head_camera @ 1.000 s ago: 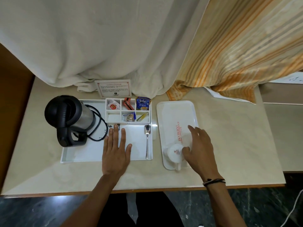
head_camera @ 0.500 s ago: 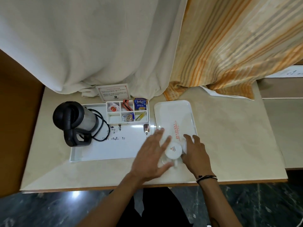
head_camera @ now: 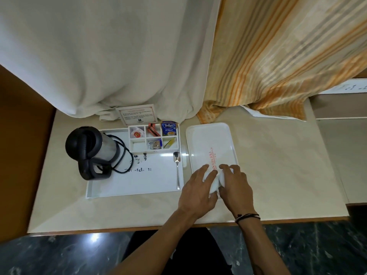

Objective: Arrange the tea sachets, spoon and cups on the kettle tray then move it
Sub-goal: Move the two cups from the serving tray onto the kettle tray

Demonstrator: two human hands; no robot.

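- Both hands on the white cups (head_camera: 215,180) at the near end of the plain white tray (head_camera: 210,139), right of the kettle tray (head_camera: 139,181).
- Left hand (head_camera: 196,187) wrapped over the left side of the cups, fingers curled on them. Right hand (head_camera: 236,185) clasps the right side. Cups mostly hidden; only white slivers show between the hands, so the count isn't clear.
- Cups sit on the plain tray, not on the kettle tray.
- Spoon (head_camera: 177,169) lies on the kettle tray along its right edge, bowl at the far end.
- Tea sachets (head_camera: 168,128) stand in the far-right compartment of the divided section; other small packets in neighbouring compartments, near-left one looks bare.
- Kettle (head_camera: 91,149) at the left end of its tray, black cord (head_camera: 125,155) looped just right of it.
- Printed card (head_camera: 137,116) propped behind the tray against the white curtain (head_camera: 99,56).
- Both trays rest on the beige desk (head_camera: 278,165), just beside each other.
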